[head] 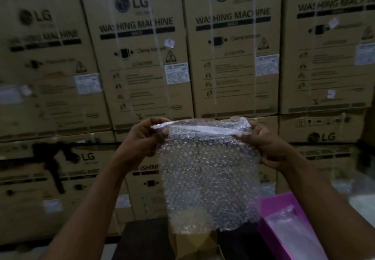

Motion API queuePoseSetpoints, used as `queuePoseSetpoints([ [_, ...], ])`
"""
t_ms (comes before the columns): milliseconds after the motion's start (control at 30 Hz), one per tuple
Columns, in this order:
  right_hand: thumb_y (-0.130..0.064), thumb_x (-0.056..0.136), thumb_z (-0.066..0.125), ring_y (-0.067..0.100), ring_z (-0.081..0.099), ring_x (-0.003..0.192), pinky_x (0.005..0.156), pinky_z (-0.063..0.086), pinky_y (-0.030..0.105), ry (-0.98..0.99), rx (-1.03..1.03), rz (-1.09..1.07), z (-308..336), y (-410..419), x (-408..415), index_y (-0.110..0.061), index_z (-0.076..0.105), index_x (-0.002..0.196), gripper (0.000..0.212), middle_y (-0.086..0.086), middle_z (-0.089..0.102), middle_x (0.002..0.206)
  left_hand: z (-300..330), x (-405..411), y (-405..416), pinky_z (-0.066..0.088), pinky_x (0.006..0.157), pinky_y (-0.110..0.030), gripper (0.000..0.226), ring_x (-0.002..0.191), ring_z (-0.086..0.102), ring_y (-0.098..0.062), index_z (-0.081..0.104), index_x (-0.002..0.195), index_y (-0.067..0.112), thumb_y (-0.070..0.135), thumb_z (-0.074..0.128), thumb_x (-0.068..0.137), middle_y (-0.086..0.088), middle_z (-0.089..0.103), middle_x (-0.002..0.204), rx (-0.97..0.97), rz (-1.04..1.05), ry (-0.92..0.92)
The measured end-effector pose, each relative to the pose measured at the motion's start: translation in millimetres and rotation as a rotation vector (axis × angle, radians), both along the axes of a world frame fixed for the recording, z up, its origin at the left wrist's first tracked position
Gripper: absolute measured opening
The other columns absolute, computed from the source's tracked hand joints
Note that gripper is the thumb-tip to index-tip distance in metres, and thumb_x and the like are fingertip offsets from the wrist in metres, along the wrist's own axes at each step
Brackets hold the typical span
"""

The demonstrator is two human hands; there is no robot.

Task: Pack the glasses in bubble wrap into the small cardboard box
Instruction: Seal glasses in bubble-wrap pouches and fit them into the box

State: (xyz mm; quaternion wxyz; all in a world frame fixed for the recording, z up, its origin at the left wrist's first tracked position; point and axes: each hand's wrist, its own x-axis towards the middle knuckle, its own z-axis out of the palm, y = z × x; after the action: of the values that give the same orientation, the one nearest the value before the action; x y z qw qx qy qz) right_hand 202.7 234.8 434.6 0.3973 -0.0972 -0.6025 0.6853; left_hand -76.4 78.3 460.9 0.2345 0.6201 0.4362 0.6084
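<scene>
A clear bubble wrap bag [209, 174] hangs upright in front of me, held up at chest height. My left hand [144, 138] pinches its top left corner. Gripping the top right corner is my right hand [265, 144]. The bag's mouth at the top looks folded over into a flat strip. I cannot make out the glasses through the wrap. Below the bag, at the bottom edge, a small cardboard box [198, 245] stands open on a dark surface [142, 237].
A pink box [282, 205] with a clear plastic bag inside lies at the lower right. A wall of stacked large cardboard washing machine cartons [233, 56] fills the background. The scene is dim.
</scene>
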Motion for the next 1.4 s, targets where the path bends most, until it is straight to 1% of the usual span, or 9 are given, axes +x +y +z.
queuePoseSetpoints([
  [100,-0.022,0.038,0.097,0.024,0.071,0.086,0.068,0.059,0.033,-0.020,-0.009,0.108,7,-2,-5,-0.010,0.067,0.105,0.074,0.014,0.072,0.101,9,-15,-17,0.047,0.058,-0.024,0.038,0.069,0.060,-0.015,0.074,0.083,0.024,0.043,0.090,0.055,0.001,0.069,0.082,-0.005,-0.048,0.008],
  [300,-0.006,0.069,0.070,0.016,0.065,0.069,0.058,0.055,0.026,0.083,0.063,0.086,16,-12,-15,-0.016,0.072,0.064,0.011,0.003,0.067,0.075,22,-26,-38,0.050,0.062,-0.026,0.007,0.066,0.062,-0.013,0.072,0.067,0.021,0.016,0.070,0.072,0.000,0.067,0.071,-0.014,-0.032,0.197],
  [400,-0.013,0.079,0.046,0.022,0.051,0.072,0.059,0.050,0.027,-0.002,0.042,0.082,21,-19,-19,-0.013,0.074,0.074,0.028,0.016,0.048,0.080,27,-25,-48,0.050,0.063,-0.022,0.028,0.069,0.061,-0.011,0.074,0.067,0.023,0.006,0.054,0.078,-0.003,0.066,0.078,-0.020,0.006,0.265],
  [533,-0.033,0.091,0.049,0.016,0.064,0.080,0.062,0.056,0.027,-0.164,0.156,0.009,21,-29,-27,-0.008,0.067,0.097,0.031,0.004,0.067,0.085,35,-23,-62,0.053,0.068,-0.023,0.027,0.078,0.059,-0.012,0.077,0.080,0.019,0.033,0.058,0.068,-0.004,0.060,0.087,-0.086,0.053,0.398],
  [767,0.004,0.083,0.063,0.016,0.069,0.074,0.057,0.058,0.032,-0.053,0.066,-0.189,22,-28,-48,-0.023,0.047,0.126,0.053,0.011,0.069,0.085,26,-26,-63,0.057,0.073,-0.024,0.040,0.089,0.069,-0.009,0.061,0.117,0.026,0.006,0.068,0.083,0.007,0.069,0.094,-0.046,0.231,0.297],
  [867,-0.002,0.081,0.065,0.031,0.061,0.103,0.093,0.048,0.050,0.022,-0.020,-0.211,23,-28,-54,-0.004,0.048,0.130,0.052,0.021,0.064,0.117,14,-28,-56,0.058,0.072,-0.031,0.068,0.085,0.068,-0.017,0.046,0.133,0.025,0.005,0.073,0.075,-0.006,0.065,0.094,-0.021,0.179,-0.117],
  [933,-0.006,0.078,0.066,0.033,0.059,0.102,0.092,0.048,0.049,0.018,-0.065,-0.190,22,-28,-57,0.001,0.054,0.120,0.044,0.022,0.062,0.116,5,-30,-54,0.059,0.079,-0.038,0.068,0.097,0.068,-0.024,0.050,0.132,0.016,0.022,0.078,0.071,-0.011,0.064,0.113,-0.146,0.092,-0.316],
  [1133,-0.004,0.090,0.058,0.024,0.066,0.084,0.076,0.057,0.038,-0.002,-0.116,-0.191,19,-31,-64,-0.001,0.058,0.114,0.024,0.016,0.067,0.100,-21,-24,-49,0.057,0.086,-0.044,0.039,0.099,0.067,-0.029,0.060,0.119,0.011,0.020,0.067,0.081,-0.015,0.067,0.115,-0.345,0.074,-0.157],
  [1400,-0.006,0.093,0.055,0.022,0.066,0.079,0.068,0.058,0.034,-0.088,-0.115,-0.175,21,-41,-67,-0.003,0.059,0.112,0.020,0.013,0.067,0.094,-75,-13,-45,0.039,0.109,-0.046,0.120,0.126,0.053,-0.024,0.026,0.144,0.036,0.074,0.079,0.043,-0.005,0.052,0.140,-0.429,-0.066,-0.122],
])
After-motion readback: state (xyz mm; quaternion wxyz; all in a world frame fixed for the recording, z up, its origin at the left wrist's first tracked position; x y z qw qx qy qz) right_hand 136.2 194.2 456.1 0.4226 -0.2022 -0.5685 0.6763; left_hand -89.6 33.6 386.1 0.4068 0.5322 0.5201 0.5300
